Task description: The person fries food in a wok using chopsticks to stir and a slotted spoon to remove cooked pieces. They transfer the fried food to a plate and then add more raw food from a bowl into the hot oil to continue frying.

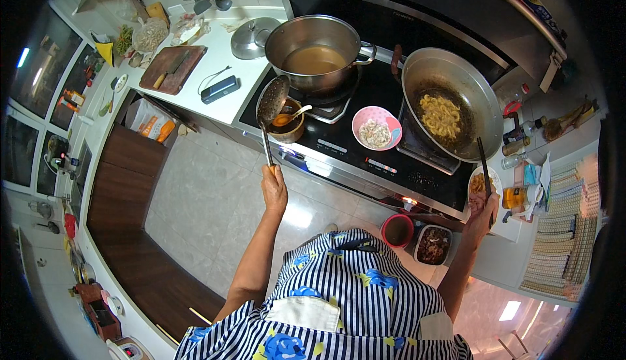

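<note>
My left hand grips the handle of a perforated metal skimmer, whose bowl is over the rim of a small pot of dark liquid with a spoon in it. My right hand holds dark chopsticks, their tips at the near rim of a large wok. Pale yellow food pieces lie in oil at the wok's bottom. Beneath the right hand, partly hidden, is a plate of food. A pink bowl with whitish food stands between the pots.
A steel stockpot of brownish liquid stands on the back left burner, beside a steel lid. Left of it are a cutting board with a knife and a power bank. Bottles line the right side. A red bucket stands on the floor.
</note>
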Action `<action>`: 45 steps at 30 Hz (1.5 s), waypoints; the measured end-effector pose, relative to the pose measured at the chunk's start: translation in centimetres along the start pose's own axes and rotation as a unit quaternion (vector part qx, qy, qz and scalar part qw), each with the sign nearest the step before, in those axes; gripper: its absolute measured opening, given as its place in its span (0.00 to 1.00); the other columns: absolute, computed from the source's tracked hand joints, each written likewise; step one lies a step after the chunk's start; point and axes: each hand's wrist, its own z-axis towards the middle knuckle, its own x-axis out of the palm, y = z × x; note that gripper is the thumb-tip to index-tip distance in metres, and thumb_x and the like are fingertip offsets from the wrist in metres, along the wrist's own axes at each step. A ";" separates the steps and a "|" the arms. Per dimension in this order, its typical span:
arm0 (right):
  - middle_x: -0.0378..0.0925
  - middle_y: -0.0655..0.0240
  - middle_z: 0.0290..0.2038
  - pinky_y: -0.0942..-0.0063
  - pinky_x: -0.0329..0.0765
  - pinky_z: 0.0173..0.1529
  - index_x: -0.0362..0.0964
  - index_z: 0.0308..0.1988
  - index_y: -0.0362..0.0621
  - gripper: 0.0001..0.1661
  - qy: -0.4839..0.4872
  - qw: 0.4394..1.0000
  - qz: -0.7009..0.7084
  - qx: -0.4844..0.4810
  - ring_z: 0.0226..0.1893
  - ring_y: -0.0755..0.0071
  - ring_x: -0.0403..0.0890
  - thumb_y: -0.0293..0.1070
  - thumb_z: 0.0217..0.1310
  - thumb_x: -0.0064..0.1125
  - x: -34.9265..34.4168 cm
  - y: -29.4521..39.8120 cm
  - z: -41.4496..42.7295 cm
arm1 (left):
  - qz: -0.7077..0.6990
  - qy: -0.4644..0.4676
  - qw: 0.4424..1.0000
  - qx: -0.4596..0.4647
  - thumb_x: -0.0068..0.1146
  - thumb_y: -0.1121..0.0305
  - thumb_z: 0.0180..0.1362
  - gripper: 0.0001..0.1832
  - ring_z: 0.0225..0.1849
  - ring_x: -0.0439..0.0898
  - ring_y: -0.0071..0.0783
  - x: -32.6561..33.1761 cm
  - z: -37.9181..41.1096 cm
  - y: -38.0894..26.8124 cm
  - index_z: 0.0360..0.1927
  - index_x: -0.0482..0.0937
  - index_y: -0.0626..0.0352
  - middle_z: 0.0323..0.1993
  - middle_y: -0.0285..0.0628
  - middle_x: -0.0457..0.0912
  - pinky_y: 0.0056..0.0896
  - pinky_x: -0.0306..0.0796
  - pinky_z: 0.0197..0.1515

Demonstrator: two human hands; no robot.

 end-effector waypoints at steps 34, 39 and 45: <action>0.75 0.70 0.33 0.80 0.72 0.36 0.67 0.55 0.42 0.26 -0.010 1.000 -0.005 0.000 0.33 0.77 0.78 0.51 0.70 0.43 0.8 0.6 -0.4 | 0.046 0.009 0.999 0.009 0.43 0.62 0.68 0.11 0.26 0.75 0.63 -0.3 0.0 -0.1 0.41 0.60 0.60 0.23 0.61 0.75 0.54 0.66 0.28; 0.75 0.70 0.33 0.81 0.72 0.36 0.68 0.54 0.42 0.25 -0.020 1.000 0.000 0.004 0.33 0.78 0.78 0.51 0.70 0.44 1.1 0.7 -0.6 | 0.035 0.006 0.999 0.001 0.43 0.62 0.68 0.11 0.28 0.74 0.64 -0.4 -0.1 -0.2 0.39 0.61 0.60 0.24 0.61 0.75 0.55 0.64 0.29; 0.75 0.70 0.32 0.81 0.72 0.36 0.67 0.55 0.42 0.26 -0.020 1.000 0.000 -0.001 0.33 0.78 0.78 0.51 0.70 0.44 1.3 0.8 -0.8 | 0.029 0.008 1.000 -0.011 0.43 0.62 0.68 0.11 0.29 0.74 0.65 -0.5 -0.1 -0.4 0.39 0.61 0.59 0.25 0.61 0.75 0.55 0.64 0.29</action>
